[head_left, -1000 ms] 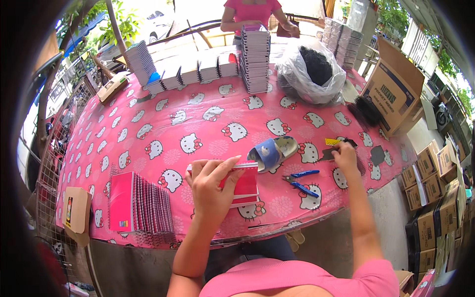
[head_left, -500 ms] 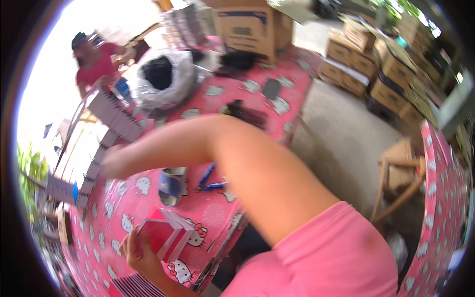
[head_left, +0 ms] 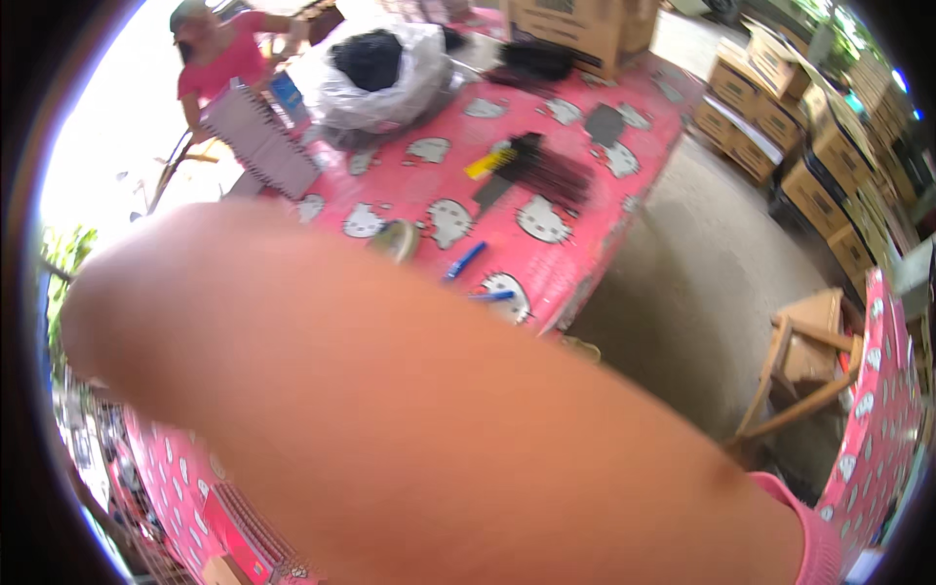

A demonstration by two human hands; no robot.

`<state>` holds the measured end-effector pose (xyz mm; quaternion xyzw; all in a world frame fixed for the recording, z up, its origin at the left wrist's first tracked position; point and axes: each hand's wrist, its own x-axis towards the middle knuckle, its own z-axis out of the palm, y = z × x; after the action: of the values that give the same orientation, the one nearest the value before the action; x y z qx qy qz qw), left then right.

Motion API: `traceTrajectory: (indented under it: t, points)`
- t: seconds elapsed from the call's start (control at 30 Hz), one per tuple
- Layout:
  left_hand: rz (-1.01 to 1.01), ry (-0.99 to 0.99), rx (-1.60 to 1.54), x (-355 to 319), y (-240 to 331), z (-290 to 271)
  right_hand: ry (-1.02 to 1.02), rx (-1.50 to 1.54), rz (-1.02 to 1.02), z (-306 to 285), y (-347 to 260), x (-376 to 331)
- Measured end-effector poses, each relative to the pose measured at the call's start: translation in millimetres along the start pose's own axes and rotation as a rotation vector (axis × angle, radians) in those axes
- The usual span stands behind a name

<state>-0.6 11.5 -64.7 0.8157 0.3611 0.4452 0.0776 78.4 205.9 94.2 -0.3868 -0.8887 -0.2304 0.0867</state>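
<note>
My right arm (head_left: 419, 390), bare and blurred, fills much of the head view from the pink sleeve at the lower right to a rounded bend at the left. No fingers of my right hand show. My left hand is not to be seen, and the arm covers the place in front of me. Just past the arm, a roll of tape (head_left: 398, 238) is partly covered. Beside it lie a blue pen (head_left: 465, 261) and a second blue pen (head_left: 493, 295). Pink spiral-bound pads (head_left: 239, 531) show at the lower left, below the arm.
The table has a pink cartoon-cat cloth (head_left: 604, 224). On it lie a bundle of thin black strips (head_left: 551, 175), a grey card (head_left: 604, 125), spiral-bound pads (head_left: 258, 141), a white plastic bag (head_left: 414, 78) and a carton (head_left: 585, 34). Another person (head_left: 229, 58) stands beyond. A wooden stool (head_left: 804, 341) is at right.
My right arm has swung up close, away from the spiral-bound stacks at the left. My left hand and the pink-and-white folded card it held have gone from sight. The view has shifted.
</note>
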Motion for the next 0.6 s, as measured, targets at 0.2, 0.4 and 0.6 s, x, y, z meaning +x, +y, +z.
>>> traceTrajectory:
  t: [0.2, 0.4, 0.6]
  points:
    - [-0.055, 0.038, 0.023, 2, 17, -1, 0.171, 0.484, 0.292, -8, -24, -171]
    - [-0.092, 0.042, -0.026, 3, 26, 2, 0.295, 1.136, 0.534, 15, -69, -298]
    - [-0.07, 0.068, -0.028, 0, 21, 2, 0.234, 1.196, 0.558, 7, -79, -293]
